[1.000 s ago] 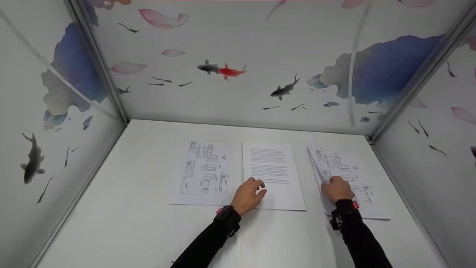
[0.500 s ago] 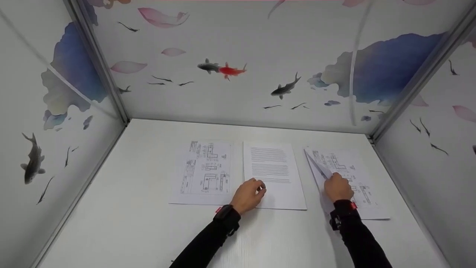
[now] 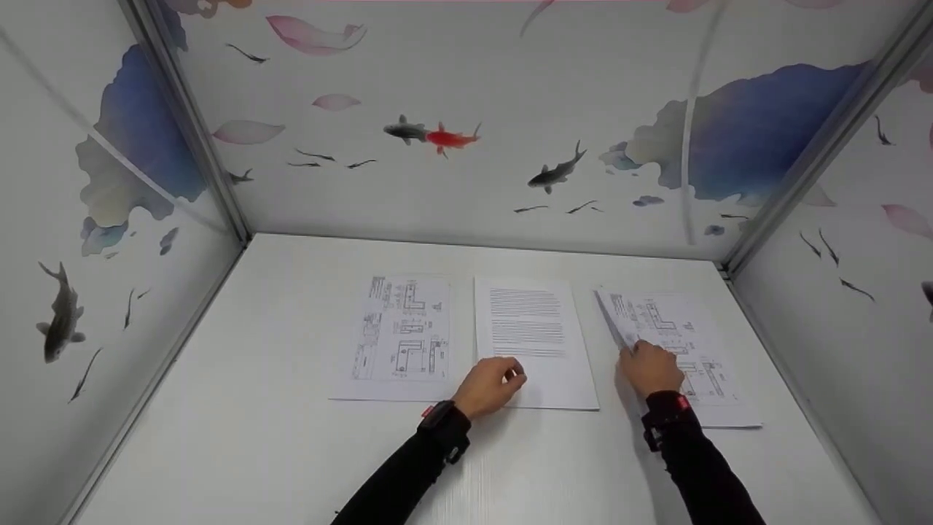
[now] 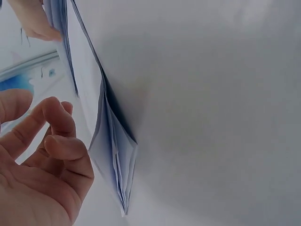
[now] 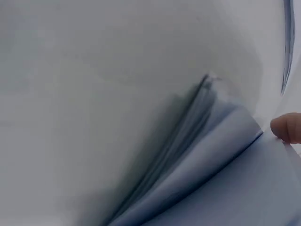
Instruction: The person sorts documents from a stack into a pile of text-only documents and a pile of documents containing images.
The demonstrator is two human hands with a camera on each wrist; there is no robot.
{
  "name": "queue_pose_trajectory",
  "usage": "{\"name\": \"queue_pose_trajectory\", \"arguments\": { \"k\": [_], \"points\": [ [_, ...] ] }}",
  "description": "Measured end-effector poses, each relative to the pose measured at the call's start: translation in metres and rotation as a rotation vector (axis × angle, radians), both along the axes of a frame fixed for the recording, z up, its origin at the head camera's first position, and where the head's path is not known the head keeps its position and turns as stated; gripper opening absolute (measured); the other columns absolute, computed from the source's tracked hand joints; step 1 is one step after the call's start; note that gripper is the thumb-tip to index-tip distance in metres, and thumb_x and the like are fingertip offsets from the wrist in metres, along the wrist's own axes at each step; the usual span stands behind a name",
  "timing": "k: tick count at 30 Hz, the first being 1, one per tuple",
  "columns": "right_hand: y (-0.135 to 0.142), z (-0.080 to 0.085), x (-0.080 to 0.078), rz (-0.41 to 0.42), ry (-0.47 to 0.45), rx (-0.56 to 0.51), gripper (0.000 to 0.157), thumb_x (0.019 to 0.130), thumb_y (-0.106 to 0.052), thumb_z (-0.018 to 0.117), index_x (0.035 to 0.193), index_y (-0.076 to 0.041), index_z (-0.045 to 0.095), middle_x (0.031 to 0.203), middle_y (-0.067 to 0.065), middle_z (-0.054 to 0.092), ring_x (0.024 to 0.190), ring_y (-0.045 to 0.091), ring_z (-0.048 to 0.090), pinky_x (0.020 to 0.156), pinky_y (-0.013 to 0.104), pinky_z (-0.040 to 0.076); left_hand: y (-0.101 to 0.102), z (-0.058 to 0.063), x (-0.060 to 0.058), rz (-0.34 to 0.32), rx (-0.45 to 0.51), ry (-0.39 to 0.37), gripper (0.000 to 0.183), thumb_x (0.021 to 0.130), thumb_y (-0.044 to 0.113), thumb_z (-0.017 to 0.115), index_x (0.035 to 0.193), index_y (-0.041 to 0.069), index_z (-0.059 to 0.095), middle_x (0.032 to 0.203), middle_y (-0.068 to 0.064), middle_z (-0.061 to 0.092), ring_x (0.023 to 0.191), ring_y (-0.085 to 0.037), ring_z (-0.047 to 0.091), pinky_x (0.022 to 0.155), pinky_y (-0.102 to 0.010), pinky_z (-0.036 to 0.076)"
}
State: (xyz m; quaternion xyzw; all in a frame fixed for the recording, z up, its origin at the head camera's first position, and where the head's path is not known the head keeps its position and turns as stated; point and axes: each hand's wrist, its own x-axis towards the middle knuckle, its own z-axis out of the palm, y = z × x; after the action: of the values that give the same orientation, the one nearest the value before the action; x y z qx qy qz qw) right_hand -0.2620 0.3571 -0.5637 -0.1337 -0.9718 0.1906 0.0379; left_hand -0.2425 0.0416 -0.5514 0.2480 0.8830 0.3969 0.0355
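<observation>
In the head view, my right hand pinches the left edge of the right-hand paper stack, whose top sheet bears technical drawings. That edge is lifted and bent. The right wrist view shows the thumb on a raised sheet, with several layers fanned beneath. My left hand is over the lower left part of the middle stack, printed with lines of text. Its fingers are loosely curled with nothing between them in the left wrist view, beside the stack's layered edges.
Left of the middle stack lies another paper with technical drawings. All three rest on a white table. White panels printed with fish, petals and blue patches enclose it, such as the back wall, with metal corner posts.
The right hand has shifted slightly left along the stack's edge; the sheet corner it had folded up now lies flatter. The left hand has moved slightly toward the person.
</observation>
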Motion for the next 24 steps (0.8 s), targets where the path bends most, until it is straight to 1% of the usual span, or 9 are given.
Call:
{"name": "queue_pose_trajectory", "arguments": {
  "k": [2, 5, 7, 9, 13, 16, 19, 21, 24],
  "points": [
    [0.002, 0.001, 0.000, -0.002, 0.013, -0.020, 0.037, 0.095, -0.024, 0.042, 0.097, 0.005, 0.065, 0.089, 0.026, 0.068, 0.072, 0.037, 0.063, 0.053, 0.046, 0.045, 0.000, 0.000, 0.000, -0.007, 0.016, -0.021, 0.015, 0.096, 0.021, 0.061, 0.099, 0.011, 0.072, 0.088, 0.001, 0.068, 0.075, -0.007, 0.055, 0.069, -0.022, 0.044],
    [0.005, 0.002, 0.002, 0.003, 0.012, -0.007, 0.033, 0.092, -0.014, 0.043, 0.106, 0.008, 0.063, 0.096, 0.030, 0.067, 0.078, 0.042, 0.064, 0.057, 0.051, 0.048, 0.000, 0.000, 0.001, -0.014, 0.021, -0.045, 0.016, 0.096, 0.022, 0.061, 0.100, 0.011, 0.072, 0.088, 0.001, 0.069, 0.075, -0.006, 0.054, 0.068, -0.022, 0.044],
    [0.005, 0.002, 0.003, 0.010, 0.009, 0.016, 0.035, 0.090, -0.010, 0.044, 0.114, 0.009, 0.060, 0.103, 0.033, 0.065, 0.085, 0.046, 0.064, 0.062, 0.057, 0.049, -0.001, 0.000, 0.001, -0.027, 0.024, -0.054, 0.017, 0.096, 0.024, 0.061, 0.100, 0.012, 0.072, 0.089, 0.001, 0.069, 0.075, -0.006, 0.054, 0.068, -0.022, 0.044],
    [0.003, 0.002, 0.003, 0.010, 0.016, 0.032, 0.035, 0.088, -0.007, 0.044, 0.115, 0.010, 0.059, 0.104, 0.034, 0.064, 0.088, 0.049, 0.063, 0.065, 0.060, 0.049, -0.001, 0.001, 0.001, -0.047, 0.030, -0.058, 0.018, 0.097, 0.026, 0.061, 0.100, 0.013, 0.072, 0.089, 0.001, 0.069, 0.074, -0.005, 0.054, 0.068, -0.022, 0.043],
    [-0.004, 0.003, 0.004, 0.007, 0.083, 0.059, 0.034, 0.087, -0.004, 0.045, 0.114, 0.011, 0.059, 0.103, 0.035, 0.062, 0.092, 0.054, 0.060, 0.067, 0.066, 0.049, -0.002, 0.002, -0.001, -0.086, 0.059, -0.065, 0.020, 0.098, 0.029, 0.060, 0.101, 0.014, 0.072, 0.089, 0.002, 0.070, 0.072, -0.004, 0.053, 0.066, -0.020, 0.043],
    [-0.010, 0.003, 0.005, 0.017, 0.137, 0.078, 0.034, 0.087, -0.001, 0.046, 0.116, 0.012, 0.058, 0.105, 0.036, 0.060, 0.095, 0.056, 0.057, 0.067, 0.068, 0.048, -0.001, 0.003, -0.002, -0.091, 0.082, -0.076, 0.020, 0.098, 0.030, 0.060, 0.101, 0.014, 0.072, 0.089, 0.002, 0.070, 0.071, -0.004, 0.053, 0.065, -0.020, 0.043],
    [-0.018, 0.006, 0.005, 0.041, 0.178, 0.090, 0.036, 0.089, 0.001, 0.046, 0.123, 0.012, 0.055, 0.112, 0.036, 0.057, 0.099, 0.056, 0.054, 0.067, 0.069, 0.048, -0.001, 0.003, -0.003, -0.085, 0.105, -0.088, 0.020, 0.098, 0.030, 0.060, 0.102, 0.014, 0.072, 0.090, 0.001, 0.070, 0.071, -0.004, 0.053, 0.064, -0.021, 0.043],
    [-0.026, 0.011, 0.004, 0.063, 0.210, 0.094, 0.039, 0.090, 0.003, 0.046, 0.127, 0.010, 0.054, 0.117, 0.035, 0.055, 0.102, 0.055, 0.053, 0.068, 0.068, 0.048, -0.001, 0.003, -0.003, -0.085, 0.129, -0.113, 0.022, 0.097, 0.032, 0.060, 0.104, 0.014, 0.071, 0.091, 0.000, 0.070, 0.071, -0.005, 0.055, 0.063, -0.021, 0.044],
    [-0.041, 0.017, 0.003, 0.103, 0.269, 0.115, 0.043, 0.089, 0.005, 0.048, 0.132, 0.008, 0.053, 0.123, 0.033, 0.054, 0.106, 0.053, 0.053, 0.067, 0.066, 0.049, -0.002, 0.003, -0.004, -0.094, 0.187, -0.188, 0.028, 0.096, 0.038, 0.062, 0.111, 0.015, 0.068, 0.091, -0.007, 0.071, 0.068, -0.012, 0.062, 0.061, -0.022, 0.047]
  ]
}}
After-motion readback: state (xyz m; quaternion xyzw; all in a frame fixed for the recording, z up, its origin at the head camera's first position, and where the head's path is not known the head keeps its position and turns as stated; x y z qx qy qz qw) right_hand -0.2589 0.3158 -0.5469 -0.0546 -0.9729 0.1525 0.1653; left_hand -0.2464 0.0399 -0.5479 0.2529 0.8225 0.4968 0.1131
